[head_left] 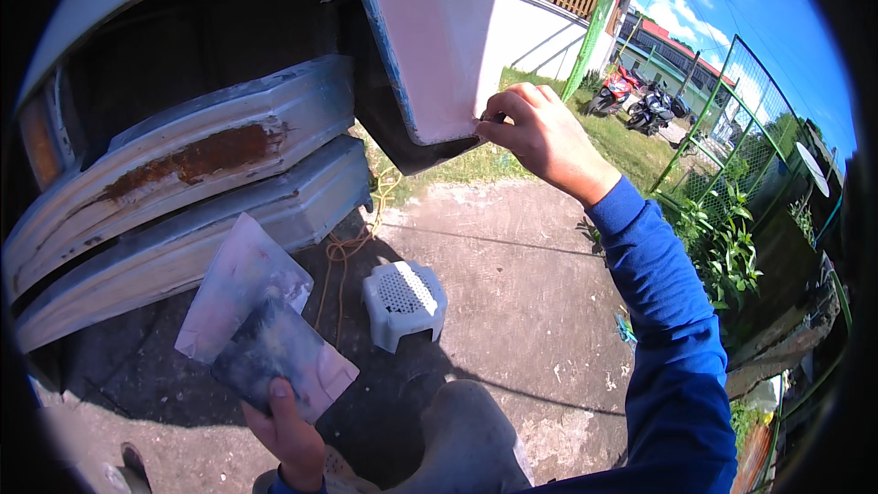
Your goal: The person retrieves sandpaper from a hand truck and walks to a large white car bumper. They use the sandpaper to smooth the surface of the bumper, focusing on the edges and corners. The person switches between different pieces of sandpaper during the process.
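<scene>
My left hand [291, 434] grips a dark flat board [270, 352] by its lower edge, thumb on top. Pinkish, putty-like smears mark the board's right side. A pale pink flat piece [242, 288] sticks out beyond it at the upper left; whether the two are joined I cannot tell. High on the right, my right hand [553, 142] has its fingers pinched at the lower corner of a vehicle's pale pink body panel [448, 46]. Something small and dark shows between thumb and fingers, too hidden to name. The panel's left edge is bluish and rough.
Two long, worn metal bumpers [311, 197], the upper one rust-patched, extend at the left under the vehicle. A white plastic stool [402, 302] stands on the concrete beside a loose tan cord [340, 252]. Motorcycles [645, 105] and a green mesh gate [741, 119] are farther back.
</scene>
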`<state>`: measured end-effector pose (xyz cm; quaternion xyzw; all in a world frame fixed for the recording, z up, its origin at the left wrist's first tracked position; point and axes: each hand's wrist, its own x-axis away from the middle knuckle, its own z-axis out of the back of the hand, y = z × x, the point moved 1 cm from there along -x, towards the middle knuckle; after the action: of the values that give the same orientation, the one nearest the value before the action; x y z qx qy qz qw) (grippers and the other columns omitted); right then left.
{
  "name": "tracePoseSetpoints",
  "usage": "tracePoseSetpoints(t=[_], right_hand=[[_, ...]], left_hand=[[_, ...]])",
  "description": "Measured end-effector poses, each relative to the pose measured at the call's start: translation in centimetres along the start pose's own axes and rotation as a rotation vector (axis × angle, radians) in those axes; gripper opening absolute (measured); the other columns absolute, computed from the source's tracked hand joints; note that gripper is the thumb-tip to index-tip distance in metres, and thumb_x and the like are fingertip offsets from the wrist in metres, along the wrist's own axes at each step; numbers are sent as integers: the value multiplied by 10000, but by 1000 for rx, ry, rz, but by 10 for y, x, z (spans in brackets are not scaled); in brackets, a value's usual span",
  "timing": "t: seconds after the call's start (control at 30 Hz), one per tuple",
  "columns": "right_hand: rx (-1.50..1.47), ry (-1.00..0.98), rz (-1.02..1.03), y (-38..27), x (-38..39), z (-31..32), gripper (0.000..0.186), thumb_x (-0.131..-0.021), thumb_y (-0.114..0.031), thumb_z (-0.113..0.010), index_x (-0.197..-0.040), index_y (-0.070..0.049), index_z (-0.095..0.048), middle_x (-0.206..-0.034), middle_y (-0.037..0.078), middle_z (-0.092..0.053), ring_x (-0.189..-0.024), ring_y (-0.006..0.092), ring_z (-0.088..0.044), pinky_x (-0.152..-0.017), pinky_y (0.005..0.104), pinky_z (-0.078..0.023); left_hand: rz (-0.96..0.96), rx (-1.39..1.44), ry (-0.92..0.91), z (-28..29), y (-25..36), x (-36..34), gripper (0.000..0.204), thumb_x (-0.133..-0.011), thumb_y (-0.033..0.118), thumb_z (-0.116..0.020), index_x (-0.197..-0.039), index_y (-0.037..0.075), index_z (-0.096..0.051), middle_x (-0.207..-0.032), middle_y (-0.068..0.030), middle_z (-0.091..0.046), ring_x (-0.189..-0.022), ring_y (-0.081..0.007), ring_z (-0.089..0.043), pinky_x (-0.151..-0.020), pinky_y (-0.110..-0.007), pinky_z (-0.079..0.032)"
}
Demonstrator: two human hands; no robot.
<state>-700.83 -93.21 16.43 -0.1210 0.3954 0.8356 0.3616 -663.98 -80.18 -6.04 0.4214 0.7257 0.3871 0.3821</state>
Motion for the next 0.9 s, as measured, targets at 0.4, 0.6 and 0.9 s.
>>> tracePoseSetpoints(t=[0.4,0.6,0.9], right_hand=[[-382,248,-246,-64,20,31,302,-844,-4,-647,-1129,-91,-699,-939,116,-633,-900,313,-632,-750,411,-527],[-823,288,-511,-153,63,26,332,-870,21,-656,-1195,-47,-637,-939,130,-631,-829,300,-652,-715,389,-533],[-853,669,-337,-155,29,77,409,-842,85,-654,-1235,-21,-616,-1165,187,-704,-1006,332,-712,-833,374,-584]], left_hand=[[-32,6,31,-10,2,3,502,-971,254,-635,-1318,-79,-492,-1194,-143,-603,-1020,-213,-608,-852,-345,-503],[-17,172,55,-30,25,-9,447,-991,211,-612,-1349,-27,-488,-1269,-124,-583,-1156,-223,-586,-968,-375,-489],[-70,490,-111,-116,113,-15,410,-1021,183,-564,-1373,-12,-481,-1279,-105,-591,-1177,-211,-593,-1032,-382,-467]])
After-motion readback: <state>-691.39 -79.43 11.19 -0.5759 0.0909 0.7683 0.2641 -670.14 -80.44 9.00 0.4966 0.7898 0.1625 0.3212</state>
